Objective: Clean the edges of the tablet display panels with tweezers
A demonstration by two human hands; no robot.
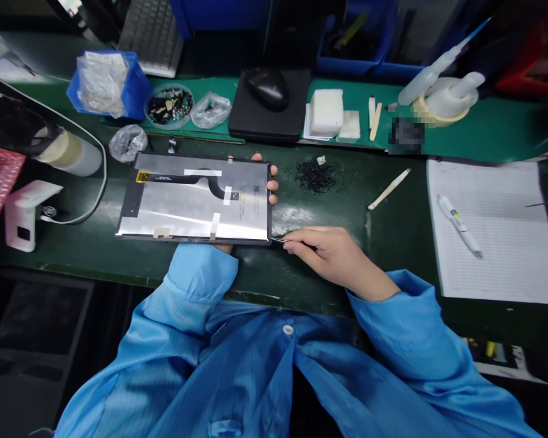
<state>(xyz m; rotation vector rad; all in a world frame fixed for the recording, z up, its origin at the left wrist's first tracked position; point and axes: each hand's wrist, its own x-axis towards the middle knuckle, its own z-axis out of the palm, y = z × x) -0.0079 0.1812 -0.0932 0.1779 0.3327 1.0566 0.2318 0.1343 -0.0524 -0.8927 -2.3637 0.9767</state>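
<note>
A tablet-sized display panel lies back side up, its silver backing crossed by a black flex cable and white tape strips. My left hand supports it from below; fingertips curl around the right edge while the palm is hidden. My right hand pinches thin metal tweezers, whose tip meets the panel's lower right corner. Just right of the panel sits a heap of black shreds with a small white piece on top. Farther right rests a pale flat stick.
A lined paper sheet with a white pen lies at right. Along the back shelf stand a blue bin, a dish of small parts, a mouse, a white sponge block and bottles. A white cable curves at left.
</note>
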